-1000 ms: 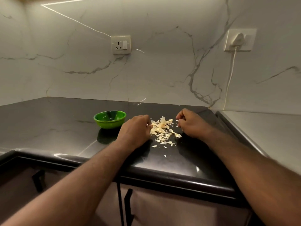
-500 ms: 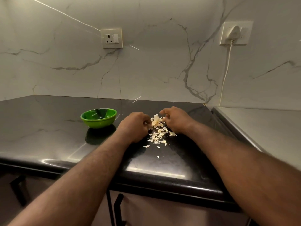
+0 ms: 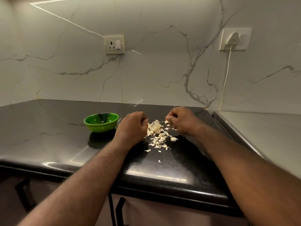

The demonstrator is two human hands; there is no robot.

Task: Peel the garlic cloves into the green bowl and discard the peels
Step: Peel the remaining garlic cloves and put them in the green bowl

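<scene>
Reading both hands as low on the black counter, one either side of the garlic peels.

Left hand: knuckles up, fingers curled under into a loose fist. Fingertips sit against the left edge of the peel pile. The back of the hand hides the fingers, so I cannot tell if anything is held.

Right hand: fingers curled in, tips bunched together. Thumb and fingertips pinch a pale scrap at the pile's upper right edge. The scrap is too small to call as peel or clove. Heel of the hand is close to the counter; contact unclear.

Peels: loose heap between the two hands, densest near the left fingertips, thinning toward the counter's front edge. A few stray flakes lie apart in front of it.

Green bowl: upright on the counter, just left of the left hand, not touching it. Its inside shows only dark reflection; contents unreadable from this angle.

Surroundings: marble wall behind, a wall socket above the bowl, a plug with a white cord running down at right. A lighter worktop adjoins on the right. Dark cabinet handles below the front edge.
</scene>
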